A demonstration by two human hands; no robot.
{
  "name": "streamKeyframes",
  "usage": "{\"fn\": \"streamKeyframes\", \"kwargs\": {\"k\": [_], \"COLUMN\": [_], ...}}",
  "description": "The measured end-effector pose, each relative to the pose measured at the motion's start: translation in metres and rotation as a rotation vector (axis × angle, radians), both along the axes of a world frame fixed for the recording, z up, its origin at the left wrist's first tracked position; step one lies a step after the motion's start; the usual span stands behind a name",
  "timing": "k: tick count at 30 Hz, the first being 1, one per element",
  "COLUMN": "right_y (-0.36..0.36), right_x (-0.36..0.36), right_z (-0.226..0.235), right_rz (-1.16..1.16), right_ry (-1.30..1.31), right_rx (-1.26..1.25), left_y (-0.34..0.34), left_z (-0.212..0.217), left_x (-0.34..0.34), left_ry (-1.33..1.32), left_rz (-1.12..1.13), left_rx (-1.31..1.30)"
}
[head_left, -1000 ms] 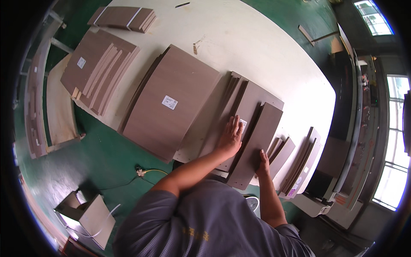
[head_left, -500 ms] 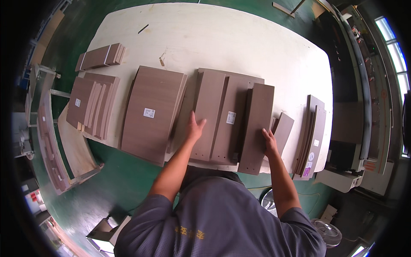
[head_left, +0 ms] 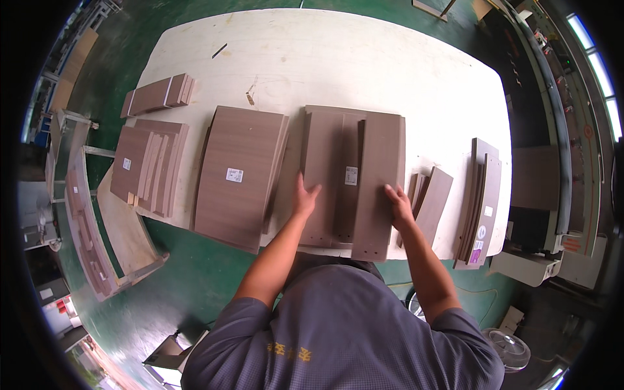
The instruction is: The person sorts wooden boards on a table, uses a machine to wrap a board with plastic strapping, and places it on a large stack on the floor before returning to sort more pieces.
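A stack of brown wood-grain panels lies in the middle of the pale table, with a long panel (head_left: pixel 320 162) on its left and another (head_left: pixel 378 185) on its right. Between these two, a lower panel (head_left: pixel 350 195) with a white label shows in the gap. My left hand (head_left: pixel 305 198) rests against the stack's left edge, index finger and thumb spread apart, its other fingers mostly hidden. With its thumb on top and its fingers round the right edge, my right hand (head_left: pixel 399 207) grips the right-hand panel, whose near end juts past the stack.
A larger panel stack (head_left: pixel 237 188) lies to the left, with mixed pieces (head_left: pixel 125 166) and a strapped bundle (head_left: pixel 159 95) beyond. Narrow boards (head_left: pixel 434 201) and a labelled stack (head_left: pixel 481 201) lie right. A cart (head_left: pixel 120 279) stands left of the table (head_left: pixel 364 52).
My right hand has shifted the right-hand panel leftward, narrowing the gap and bringing it over the stack's right side. The left hand stays at the left edge. The whole view has shifted slightly.
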State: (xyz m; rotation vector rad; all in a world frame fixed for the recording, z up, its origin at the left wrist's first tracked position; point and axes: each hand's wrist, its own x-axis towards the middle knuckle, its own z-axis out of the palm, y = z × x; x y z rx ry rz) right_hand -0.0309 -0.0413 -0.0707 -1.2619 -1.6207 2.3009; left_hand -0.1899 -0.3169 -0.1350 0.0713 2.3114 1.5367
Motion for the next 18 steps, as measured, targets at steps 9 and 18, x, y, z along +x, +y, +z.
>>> {"fn": "streamKeyframes", "kwargs": {"k": [9,18], "right_y": [-0.064,-0.076], "right_x": [-0.059,-0.049], "right_z": [-0.043,-0.005], "right_rz": [0.060,0.206], "right_ry": [-0.268,-0.290], "right_rx": [0.475,0.496], "left_y": [-0.003,0.025], "left_z": [-0.005,0.061], "left_x": [-0.005,0.024], "left_ry": [-0.126,0.000], "left_rz": [-0.004,-0.212], "left_rx": [0.111,0.021]}}
